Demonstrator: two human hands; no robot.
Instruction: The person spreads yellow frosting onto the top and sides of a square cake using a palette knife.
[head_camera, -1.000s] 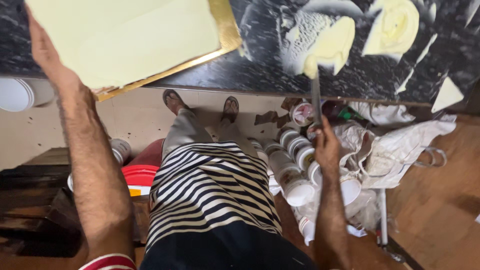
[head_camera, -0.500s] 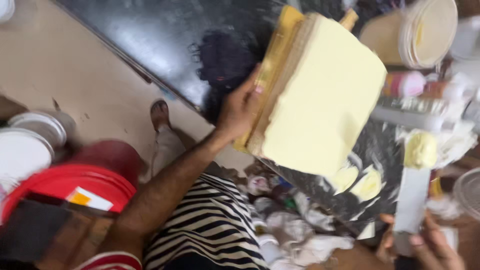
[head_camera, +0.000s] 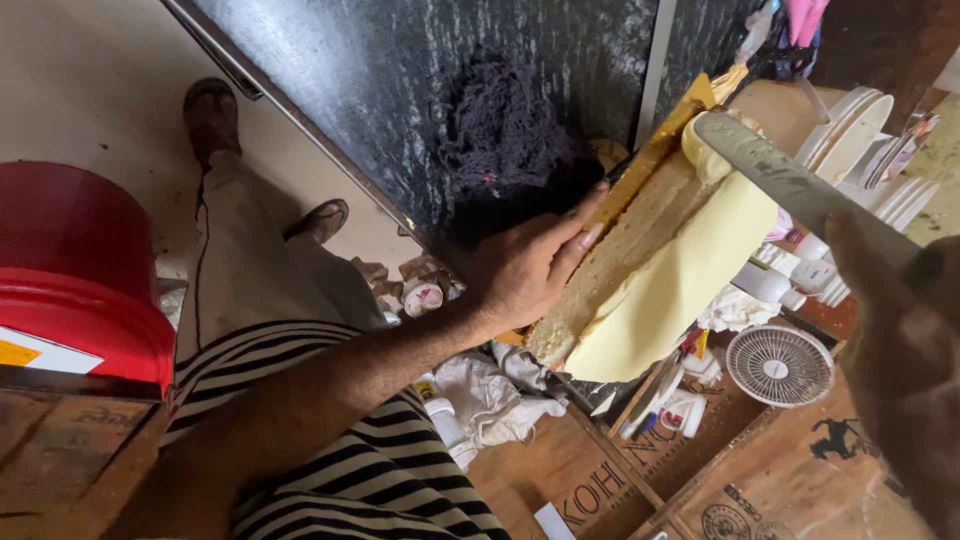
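You are in a small cake-making kitchen, a bakery back room. You can tell by the big cake (head_camera: 640, 280) with pale yellow cream, the long flat knife (head_camera: 800, 190) smeared with cream, the dark stone tabletop (head_camera: 400, 100), the stack of white plates (head_camera: 850, 130), and the red bucket (head_camera: 80, 290) and little cups (head_camera: 425, 297) on the floor.

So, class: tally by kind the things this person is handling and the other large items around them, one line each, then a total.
Cake: 1
Gold cake board: 1
Spatula blade: 1
Red bucket: 1
Small white fan: 1
Total: 5
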